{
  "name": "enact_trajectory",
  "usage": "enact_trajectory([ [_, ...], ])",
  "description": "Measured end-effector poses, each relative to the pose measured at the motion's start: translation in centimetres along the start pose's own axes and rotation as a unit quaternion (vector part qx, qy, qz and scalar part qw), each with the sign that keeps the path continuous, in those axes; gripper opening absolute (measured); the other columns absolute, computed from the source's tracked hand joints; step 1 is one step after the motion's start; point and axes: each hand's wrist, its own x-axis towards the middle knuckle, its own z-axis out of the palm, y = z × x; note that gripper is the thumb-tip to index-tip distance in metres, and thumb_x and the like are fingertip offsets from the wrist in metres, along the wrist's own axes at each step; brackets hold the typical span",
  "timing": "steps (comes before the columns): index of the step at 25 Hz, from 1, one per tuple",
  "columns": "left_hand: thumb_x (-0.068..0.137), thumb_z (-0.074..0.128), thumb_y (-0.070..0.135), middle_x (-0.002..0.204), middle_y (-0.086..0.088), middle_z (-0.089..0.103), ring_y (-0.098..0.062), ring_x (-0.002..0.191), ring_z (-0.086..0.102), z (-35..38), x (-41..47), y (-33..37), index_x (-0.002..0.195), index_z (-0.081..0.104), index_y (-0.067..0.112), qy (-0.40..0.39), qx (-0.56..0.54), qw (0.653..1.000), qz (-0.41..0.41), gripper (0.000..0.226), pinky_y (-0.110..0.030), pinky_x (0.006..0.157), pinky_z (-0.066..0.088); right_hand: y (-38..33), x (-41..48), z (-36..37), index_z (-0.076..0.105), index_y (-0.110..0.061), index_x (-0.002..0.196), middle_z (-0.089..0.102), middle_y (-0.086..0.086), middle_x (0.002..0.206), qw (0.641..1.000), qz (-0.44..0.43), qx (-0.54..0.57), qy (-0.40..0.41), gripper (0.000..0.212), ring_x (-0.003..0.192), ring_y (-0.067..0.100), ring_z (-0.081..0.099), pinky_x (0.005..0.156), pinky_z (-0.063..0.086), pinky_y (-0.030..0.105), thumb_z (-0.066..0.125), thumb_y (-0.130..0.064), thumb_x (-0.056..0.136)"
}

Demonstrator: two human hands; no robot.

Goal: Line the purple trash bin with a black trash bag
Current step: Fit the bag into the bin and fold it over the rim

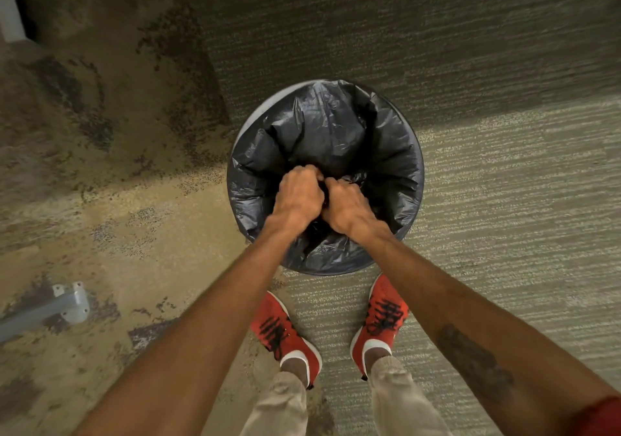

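A round bin stands on the carpet straight below me, and only a pale sliver of its rim [252, 115] shows at the upper left. A crinkled black trash bag [336, 133] fills its mouth and drapes over most of the rim. My left hand [297, 196] and my right hand [347, 208] are side by side over the near half of the bin. Both are closed in fists on a bunch of the bag's plastic between them. The bin's inside is hidden by the bag.
My two red shoes [285, 331] stand just short of the bin on striped grey carpet [504, 183]. Blotchy tan carpet lies to the left, with a grey metal furniture foot [72, 302] at the left edge. A white post [10, 5] sits in the top left corner.
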Motion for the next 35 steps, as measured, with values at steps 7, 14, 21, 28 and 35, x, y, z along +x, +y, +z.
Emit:
enact_trajectory([
  [7,0.096,0.06,0.037,0.145,-0.012,0.055,-0.03,0.134,0.05,1.2,5.9,-1.6,0.145,0.047,0.015,-0.069,-0.122,0.988,-0.063,0.055,-0.033,0.108,0.04,0.9,2.3,2.2,0.017,-0.031,0.158,0.021,0.007,0.165,0.979,0.019,-0.098,-0.175,0.092,0.149,0.04,0.02,0.118,0.012,0.064,0.068,-0.056,0.085],
  [14,0.107,0.038,0.029,0.142,-0.025,0.05,-0.041,0.131,0.046,3.1,4.4,-2.0,0.133,0.047,0.0,-0.057,-0.059,0.996,-0.031,0.039,-0.044,0.104,0.038,1.0,1.7,1.4,0.022,-0.031,0.156,0.047,0.013,0.151,0.991,0.047,-0.016,-0.123,0.083,0.143,0.038,0.035,0.117,0.016,0.058,0.063,-0.056,0.089],
  [21,0.101,0.052,0.013,0.153,-0.012,0.047,-0.029,0.136,0.05,0.0,-4.0,-1.4,0.142,0.054,0.012,0.108,-0.098,0.988,0.053,0.041,-0.039,0.112,0.041,1.7,-6.1,-3.1,0.057,-0.02,0.14,0.066,0.007,0.134,0.988,-0.014,0.113,0.108,0.046,0.126,0.03,0.059,0.106,0.045,0.039,0.063,-0.028,0.095],
  [28,0.091,0.064,0.01,0.153,-0.004,0.036,-0.016,0.136,0.033,1.7,-11.0,-4.8,0.152,0.035,0.018,0.307,-0.236,0.909,-0.151,0.068,-0.036,0.112,0.032,6.5,-9.7,-2.5,0.039,-0.011,0.148,0.045,0.008,0.14,0.921,0.056,0.239,0.303,0.062,0.124,0.017,0.045,0.108,0.041,0.04,0.062,-0.015,0.091],
  [35,0.09,0.06,0.0,0.119,-0.001,0.069,-0.026,0.105,0.068,1.7,-9.6,-6.9,0.142,0.05,0.02,0.215,-0.418,0.853,-0.227,0.056,-0.048,0.097,0.055,7.4,-8.4,-0.8,0.052,-0.01,0.14,0.065,0.008,0.135,0.834,0.099,0.5,0.212,0.046,0.122,0.026,0.063,0.108,0.048,0.054,0.056,0.001,0.096],
])
